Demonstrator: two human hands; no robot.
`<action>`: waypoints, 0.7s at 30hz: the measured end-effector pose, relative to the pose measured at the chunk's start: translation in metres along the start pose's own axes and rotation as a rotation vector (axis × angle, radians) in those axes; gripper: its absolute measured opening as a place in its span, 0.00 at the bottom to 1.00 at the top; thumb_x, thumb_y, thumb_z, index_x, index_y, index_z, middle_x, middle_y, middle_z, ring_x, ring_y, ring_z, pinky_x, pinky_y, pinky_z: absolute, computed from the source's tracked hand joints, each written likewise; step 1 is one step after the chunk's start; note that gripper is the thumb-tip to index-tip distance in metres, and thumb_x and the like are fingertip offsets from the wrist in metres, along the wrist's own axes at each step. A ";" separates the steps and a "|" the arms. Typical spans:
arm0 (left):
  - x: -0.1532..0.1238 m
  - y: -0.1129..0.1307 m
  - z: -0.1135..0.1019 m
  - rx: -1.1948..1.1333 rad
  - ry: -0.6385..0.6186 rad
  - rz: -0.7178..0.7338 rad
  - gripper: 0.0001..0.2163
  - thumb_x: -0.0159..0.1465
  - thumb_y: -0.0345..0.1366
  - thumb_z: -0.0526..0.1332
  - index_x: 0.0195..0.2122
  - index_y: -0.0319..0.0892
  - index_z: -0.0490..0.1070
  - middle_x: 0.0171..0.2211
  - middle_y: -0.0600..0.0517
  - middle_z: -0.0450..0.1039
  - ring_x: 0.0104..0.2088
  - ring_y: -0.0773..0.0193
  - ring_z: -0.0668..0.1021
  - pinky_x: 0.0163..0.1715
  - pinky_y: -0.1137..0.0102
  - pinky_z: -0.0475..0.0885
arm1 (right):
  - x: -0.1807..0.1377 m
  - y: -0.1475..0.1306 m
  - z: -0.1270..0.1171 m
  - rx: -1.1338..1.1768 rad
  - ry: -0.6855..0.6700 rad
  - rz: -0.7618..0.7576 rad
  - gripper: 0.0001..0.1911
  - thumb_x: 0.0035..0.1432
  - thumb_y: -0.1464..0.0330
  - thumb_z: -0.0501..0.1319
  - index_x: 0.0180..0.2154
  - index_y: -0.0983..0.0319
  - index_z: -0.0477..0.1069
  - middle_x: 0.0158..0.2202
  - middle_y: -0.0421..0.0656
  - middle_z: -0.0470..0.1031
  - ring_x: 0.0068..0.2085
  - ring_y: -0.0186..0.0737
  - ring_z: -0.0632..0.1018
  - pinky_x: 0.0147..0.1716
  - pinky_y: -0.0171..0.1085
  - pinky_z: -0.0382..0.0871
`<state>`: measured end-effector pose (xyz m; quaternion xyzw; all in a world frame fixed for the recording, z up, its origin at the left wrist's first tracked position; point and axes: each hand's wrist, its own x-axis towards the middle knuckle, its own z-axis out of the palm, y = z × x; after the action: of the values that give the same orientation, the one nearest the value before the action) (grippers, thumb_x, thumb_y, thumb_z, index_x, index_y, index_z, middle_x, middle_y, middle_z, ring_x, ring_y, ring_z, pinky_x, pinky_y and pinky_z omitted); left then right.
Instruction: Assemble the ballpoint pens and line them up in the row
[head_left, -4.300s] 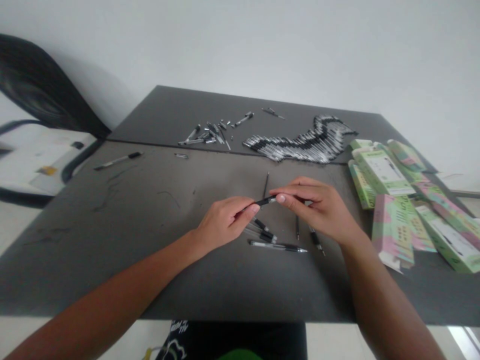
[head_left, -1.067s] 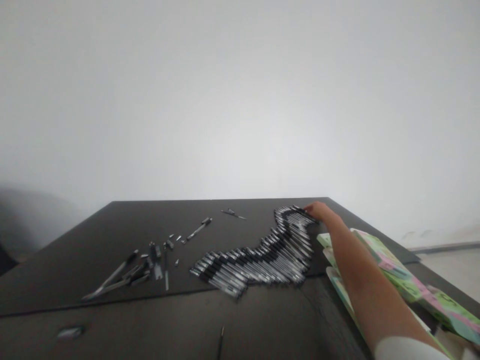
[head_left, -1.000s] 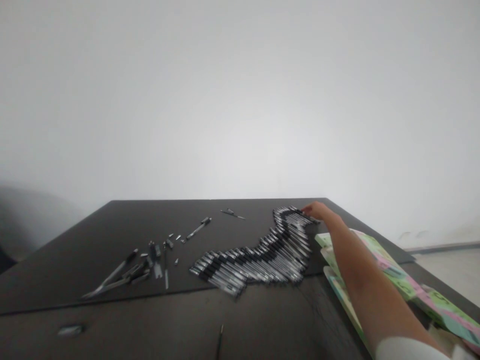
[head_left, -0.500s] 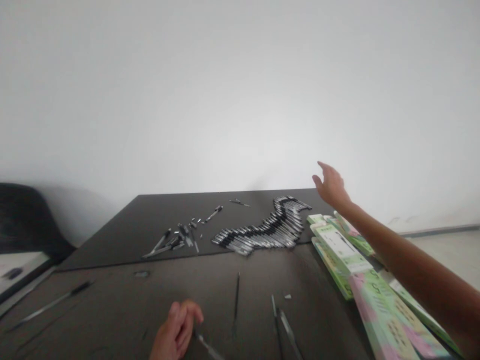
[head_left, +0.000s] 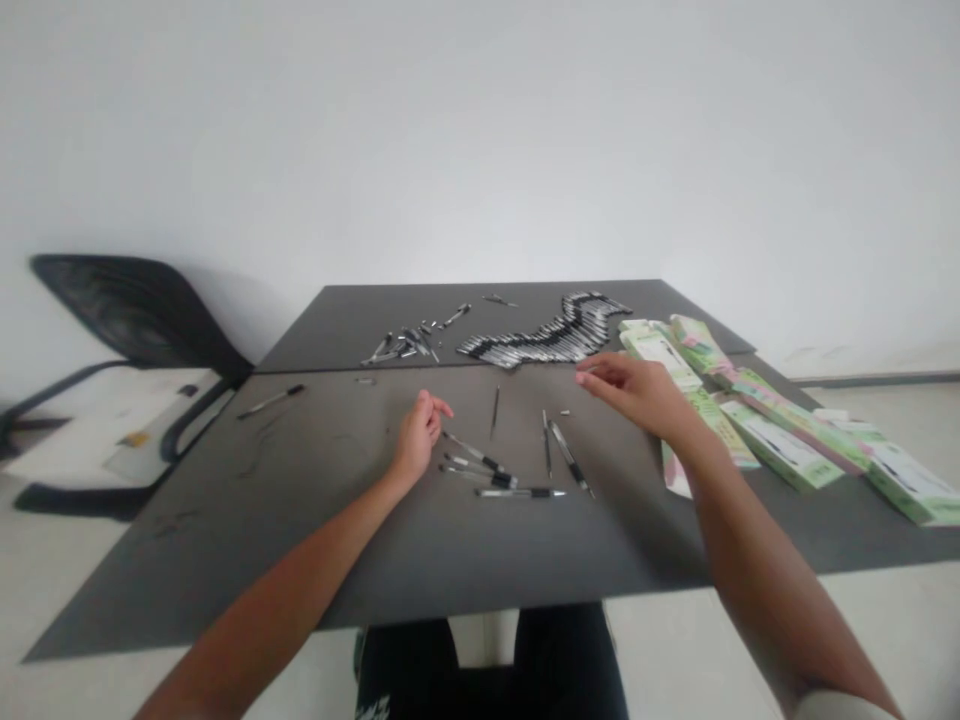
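Observation:
My left hand (head_left: 420,435) is over the middle of the table, its fingers loosely bent and apart, with nothing visible in them. Just right of it lie several loose pens, one a clear pen with a black grip (head_left: 521,492). My right hand (head_left: 630,390) hovers palm down to the right, fingers loosely stretched and holding nothing that I can see. Between the hands lie a thin dark refill (head_left: 495,412), a slim dark piece (head_left: 547,442), a slanting pen (head_left: 571,458) and a small pale piece (head_left: 565,413). Behind them, a long curved row of pens (head_left: 540,345) lies side by side.
Green and pink pen boxes (head_left: 784,445) lie overlapping at the right. A jumbled heap of pen parts (head_left: 405,343) sits at the back left, and a single pen (head_left: 271,401) nearer left. A black chair (head_left: 142,310) stands beside the dark table (head_left: 375,560).
My right hand has come down and back from above the far right of the table. The view has tilted down, showing more of the near table and both forearms.

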<state>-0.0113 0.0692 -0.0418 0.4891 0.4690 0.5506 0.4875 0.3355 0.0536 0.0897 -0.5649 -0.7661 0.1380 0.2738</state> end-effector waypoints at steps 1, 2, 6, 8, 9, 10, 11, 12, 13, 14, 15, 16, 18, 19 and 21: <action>-0.001 0.000 -0.001 0.007 -0.003 0.009 0.34 0.70 0.69 0.50 0.30 0.42 0.73 0.18 0.62 0.48 0.15 0.69 0.54 0.15 0.74 0.51 | 0.003 0.000 0.006 -0.016 -0.128 0.045 0.21 0.67 0.51 0.64 0.47 0.60 0.83 0.38 0.45 0.87 0.39 0.45 0.85 0.40 0.39 0.74; -0.002 0.000 -0.002 0.014 -0.007 0.017 0.34 0.70 0.69 0.50 0.30 0.42 0.73 0.18 0.62 0.48 0.15 0.69 0.54 0.16 0.74 0.51 | 0.006 0.000 0.012 -0.043 -0.245 0.070 0.20 0.65 0.51 0.65 0.44 0.60 0.84 0.36 0.45 0.87 0.38 0.45 0.85 0.39 0.39 0.73; -0.005 0.003 -0.005 0.043 -0.030 0.045 0.34 0.70 0.69 0.49 0.29 0.42 0.73 0.18 0.61 0.48 0.16 0.68 0.54 0.17 0.72 0.51 | 0.010 0.007 0.039 -0.084 -0.487 0.101 0.17 0.58 0.52 0.70 0.37 0.58 0.85 0.32 0.42 0.86 0.35 0.44 0.84 0.34 0.37 0.69; -0.005 0.002 -0.005 0.058 -0.046 0.051 0.34 0.71 0.69 0.50 0.29 0.42 0.74 0.18 0.61 0.48 0.16 0.68 0.54 0.17 0.72 0.51 | 0.007 0.014 0.047 -0.099 -0.526 0.122 0.18 0.56 0.51 0.71 0.36 0.59 0.85 0.31 0.41 0.86 0.35 0.43 0.84 0.33 0.37 0.68; -0.005 0.002 -0.005 0.065 -0.053 0.052 0.34 0.71 0.69 0.50 0.29 0.42 0.74 0.18 0.61 0.49 0.17 0.68 0.54 0.18 0.72 0.51 | 0.005 0.018 0.050 -0.110 -0.536 0.133 0.19 0.56 0.49 0.71 0.35 0.59 0.84 0.31 0.41 0.86 0.35 0.43 0.83 0.33 0.37 0.67; -0.004 0.001 -0.005 0.070 -0.059 0.051 0.34 0.71 0.68 0.50 0.29 0.42 0.75 0.18 0.60 0.49 0.17 0.67 0.55 0.18 0.71 0.51 | 0.003 0.021 0.051 -0.123 -0.544 0.143 0.20 0.56 0.48 0.71 0.35 0.59 0.84 0.31 0.42 0.85 0.34 0.43 0.83 0.32 0.37 0.66; -0.004 0.000 -0.004 0.074 -0.066 0.048 0.34 0.72 0.68 0.50 0.29 0.42 0.75 0.18 0.60 0.49 0.17 0.67 0.55 0.18 0.71 0.51 | 0.000 0.024 0.051 -0.137 -0.552 0.152 0.21 0.56 0.48 0.70 0.35 0.59 0.84 0.31 0.42 0.85 0.34 0.43 0.82 0.32 0.37 0.66; -0.004 -0.001 -0.003 0.077 -0.073 0.045 0.34 0.72 0.68 0.50 0.28 0.42 0.75 0.18 0.60 0.49 0.17 0.67 0.55 0.18 0.71 0.51 | -0.002 0.027 0.050 -0.150 -0.563 0.160 0.21 0.56 0.48 0.70 0.35 0.59 0.84 0.31 0.42 0.85 0.34 0.43 0.82 0.32 0.38 0.65; -0.004 -0.002 -0.003 0.079 -0.080 0.042 0.34 0.72 0.67 0.50 0.28 0.42 0.75 0.18 0.60 0.49 0.17 0.67 0.55 0.18 0.71 0.51 | -0.003 0.029 0.049 -0.162 -0.575 0.168 0.20 0.57 0.48 0.70 0.35 0.58 0.84 0.31 0.42 0.85 0.34 0.43 0.82 0.32 0.38 0.65; -0.003 -0.003 -0.002 0.080 -0.087 0.038 0.34 0.72 0.67 0.50 0.28 0.42 0.75 0.18 0.60 0.49 0.18 0.67 0.55 0.19 0.71 0.51 | -0.005 0.030 0.048 -0.174 -0.592 0.176 0.20 0.57 0.48 0.70 0.35 0.58 0.84 0.31 0.42 0.85 0.34 0.43 0.82 0.32 0.38 0.64; -0.003 -0.003 -0.002 0.081 -0.093 0.034 0.34 0.72 0.67 0.51 0.28 0.41 0.75 0.18 0.60 0.50 0.18 0.67 0.55 0.19 0.70 0.52 | -0.007 0.030 0.047 -0.185 -0.612 0.183 0.19 0.57 0.48 0.70 0.35 0.57 0.84 0.32 0.42 0.85 0.34 0.43 0.82 0.31 0.38 0.64; -0.004 -0.003 -0.002 0.082 -0.097 0.031 0.33 0.72 0.66 0.51 0.28 0.41 0.75 0.18 0.60 0.50 0.18 0.67 0.55 0.19 0.70 0.52 | -0.008 0.029 0.047 -0.195 -0.630 0.190 0.18 0.57 0.49 0.70 0.35 0.57 0.84 0.32 0.42 0.85 0.34 0.43 0.82 0.31 0.38 0.63; -0.004 -0.003 -0.003 0.083 -0.101 0.024 0.32 0.73 0.65 0.52 0.28 0.41 0.75 0.19 0.59 0.50 0.18 0.68 0.55 0.20 0.70 0.52 | -0.011 0.024 0.047 -0.218 -0.651 0.197 0.17 0.58 0.49 0.69 0.35 0.56 0.84 0.33 0.42 0.86 0.35 0.43 0.83 0.31 0.37 0.63; -0.004 -0.003 -0.003 0.083 -0.101 0.021 0.32 0.73 0.65 0.53 0.28 0.41 0.75 0.19 0.59 0.50 0.18 0.68 0.55 0.20 0.70 0.52 | -0.012 0.021 0.048 -0.232 -0.654 0.200 0.17 0.59 0.49 0.69 0.35 0.56 0.84 0.33 0.42 0.86 0.35 0.44 0.83 0.31 0.38 0.62; -0.004 -0.002 -0.003 0.086 -0.099 0.015 0.31 0.73 0.64 0.54 0.28 0.41 0.75 0.19 0.60 0.50 0.18 0.68 0.55 0.20 0.70 0.51 | -0.014 0.013 0.050 -0.256 -0.652 0.207 0.17 0.60 0.49 0.68 0.35 0.56 0.84 0.34 0.43 0.86 0.35 0.44 0.82 0.31 0.38 0.62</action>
<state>-0.0142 0.0651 -0.0448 0.5398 0.4638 0.5087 0.4845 0.3202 0.0492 0.0386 -0.5956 -0.7628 0.2409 -0.0731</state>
